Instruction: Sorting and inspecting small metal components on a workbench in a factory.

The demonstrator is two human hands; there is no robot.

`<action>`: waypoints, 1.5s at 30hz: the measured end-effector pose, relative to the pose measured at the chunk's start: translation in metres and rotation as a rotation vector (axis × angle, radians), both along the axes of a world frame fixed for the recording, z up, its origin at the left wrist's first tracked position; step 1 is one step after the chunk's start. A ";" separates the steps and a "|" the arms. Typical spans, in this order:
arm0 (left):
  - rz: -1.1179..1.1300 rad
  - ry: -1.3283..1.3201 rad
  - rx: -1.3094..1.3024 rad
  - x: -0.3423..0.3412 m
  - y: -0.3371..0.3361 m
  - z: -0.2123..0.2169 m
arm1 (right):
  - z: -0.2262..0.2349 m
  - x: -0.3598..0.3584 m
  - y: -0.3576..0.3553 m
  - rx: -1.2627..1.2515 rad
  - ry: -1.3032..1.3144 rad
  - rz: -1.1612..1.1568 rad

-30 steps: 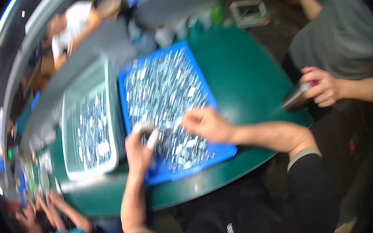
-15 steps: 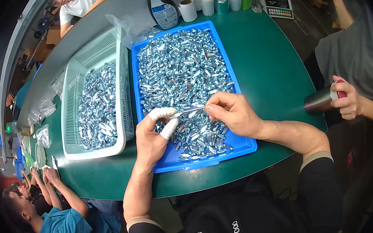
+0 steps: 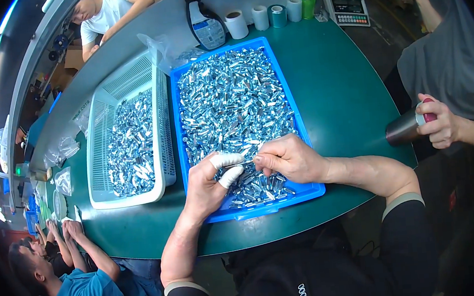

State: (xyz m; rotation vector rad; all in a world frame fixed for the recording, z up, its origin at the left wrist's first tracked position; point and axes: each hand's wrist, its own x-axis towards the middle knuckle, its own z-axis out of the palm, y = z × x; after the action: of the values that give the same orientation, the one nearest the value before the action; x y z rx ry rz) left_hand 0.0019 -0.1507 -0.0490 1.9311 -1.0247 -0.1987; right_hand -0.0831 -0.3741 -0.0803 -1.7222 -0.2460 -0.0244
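A blue tray [image 3: 300, 115] full of small shiny metal parts [image 3: 233, 100] lies on the green table [image 3: 336, 94] in front of me. My left hand [image 3: 209, 180], with white tape on two fingertips, and my right hand [image 3: 286, 158] meet over the tray's near end. Between their fingertips they pinch one thin metal part [image 3: 245, 162]. Both forearms rest over the tray's near edge.
A white mesh basket [image 3: 98, 154] with more metal parts sits left of the tray. A spray bottle [image 3: 204, 25], tape rolls [image 3: 269, 15] and a small scale [image 3: 347, 10] stand at the far edge. A person's hand at right holds a steel cup [image 3: 407, 127]. Other people sit at left.
The view has steadied and come closer over the tray. My two hands stay together over the near end, fingertips now pinching a thin part between them.
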 end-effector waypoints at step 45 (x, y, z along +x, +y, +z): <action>0.105 -0.093 0.042 -0.002 -0.005 0.006 | -0.002 0.002 -0.005 0.100 -0.031 -0.190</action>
State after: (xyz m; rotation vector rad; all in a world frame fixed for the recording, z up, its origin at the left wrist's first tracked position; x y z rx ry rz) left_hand -0.0004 -0.1558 -0.0429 2.0421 -0.9836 -0.0720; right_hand -0.0811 -0.3788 -0.0824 -1.6414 -0.1015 -0.2003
